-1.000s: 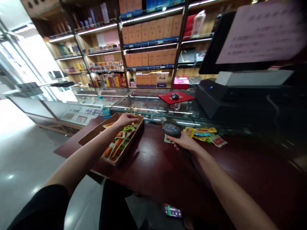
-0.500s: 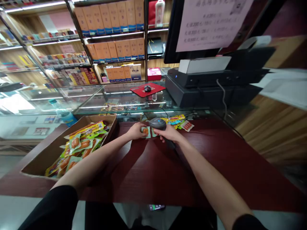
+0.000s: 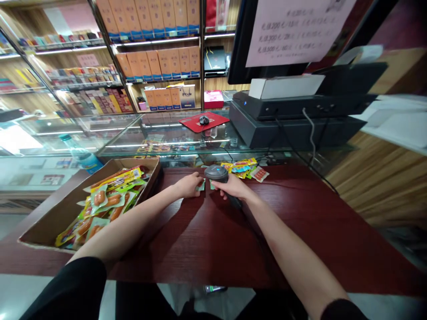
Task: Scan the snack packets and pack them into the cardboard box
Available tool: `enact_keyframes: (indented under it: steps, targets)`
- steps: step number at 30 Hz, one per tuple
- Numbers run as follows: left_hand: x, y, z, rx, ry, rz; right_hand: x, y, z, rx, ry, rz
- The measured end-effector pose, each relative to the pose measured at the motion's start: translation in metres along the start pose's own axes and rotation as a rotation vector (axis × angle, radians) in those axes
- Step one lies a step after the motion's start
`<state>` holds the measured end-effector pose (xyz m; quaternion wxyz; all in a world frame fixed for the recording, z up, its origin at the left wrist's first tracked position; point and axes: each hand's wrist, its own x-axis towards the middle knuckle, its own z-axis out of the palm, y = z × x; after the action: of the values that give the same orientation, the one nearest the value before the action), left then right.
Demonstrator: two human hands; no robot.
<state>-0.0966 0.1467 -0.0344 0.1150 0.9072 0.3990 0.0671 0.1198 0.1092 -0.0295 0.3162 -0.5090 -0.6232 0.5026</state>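
Note:
In the head view my right hand (image 3: 235, 186) is wrapped round the handle of a dark grey barcode scanner (image 3: 216, 173), its head pointing left. My left hand (image 3: 188, 184) is closed on a small sausage packet (image 3: 200, 185) at the table, mostly covered by the fingers. A pale green packet edge (image 3: 212, 184) shows beneath the scanner, beside my right fingers. Left of my left arm, an open cardboard box (image 3: 36, 229) holds several wrapped sausages (image 3: 113, 200). Beyond my right hand lie yellow snack packets (image 3: 242, 165) and a clear packet of small red sausages (image 3: 259, 174).
A blue-capped bottle (image 3: 82, 155) stands behind the box. On the glass counter (image 3: 133, 133) lie a red mat (image 3: 187, 122) and a mouse (image 3: 204, 120). A cash register with a monitor (image 3: 240, 44) stands back right; cables (image 3: 313, 138) run down from it.
My left hand has turned over the sausage packet, so less of it shows. The scanner stays close to it in my right hand. The view has shifted slightly.

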Motion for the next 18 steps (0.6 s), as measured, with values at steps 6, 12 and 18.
enact_keyframes:
  steps: [6,12,18]
  targets:
    - [0.001,-0.024,-0.017,-0.753,0.157,-0.421,0.0,0.002,0.002,0.0,-0.019,-0.019]
    - [-0.007,-0.031,-0.034,-1.329,0.186,-0.569,-0.002,-0.001,0.005,0.025,-0.05,-0.061]
    - [-0.006,-0.033,-0.035,-1.311,0.184,-0.683,-0.004,-0.004,0.008,0.009,-0.087,-0.094]
